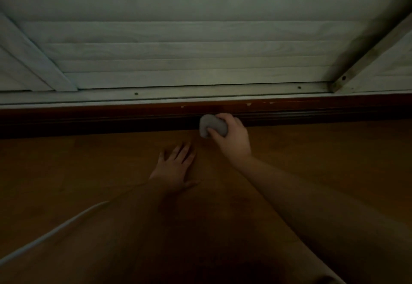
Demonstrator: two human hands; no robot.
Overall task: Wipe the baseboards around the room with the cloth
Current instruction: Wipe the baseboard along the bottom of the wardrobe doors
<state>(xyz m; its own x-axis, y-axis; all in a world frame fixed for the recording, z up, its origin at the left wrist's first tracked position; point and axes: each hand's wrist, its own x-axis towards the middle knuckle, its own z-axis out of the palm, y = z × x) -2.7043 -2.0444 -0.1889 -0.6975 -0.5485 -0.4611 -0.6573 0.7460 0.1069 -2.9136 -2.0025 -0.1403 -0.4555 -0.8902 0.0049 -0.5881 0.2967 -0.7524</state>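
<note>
A dark reddish-brown baseboard [111,116] runs across the view where the wall meets the wooden floor. My right hand [234,136] grips a bunched pale grey cloth [210,124] and holds it against the baseboard near the middle. My left hand [175,165] lies flat on the floor with its fingers spread, just left of and nearer to me than the cloth. The light is dim.
Above the baseboard a metal track [200,93] carries a closed white slatted shutter [189,45], with angled frames at the left and right. Brown wooden floor [323,161] fills the lower half. A pale cord or hem [55,232] crosses the lower left.
</note>
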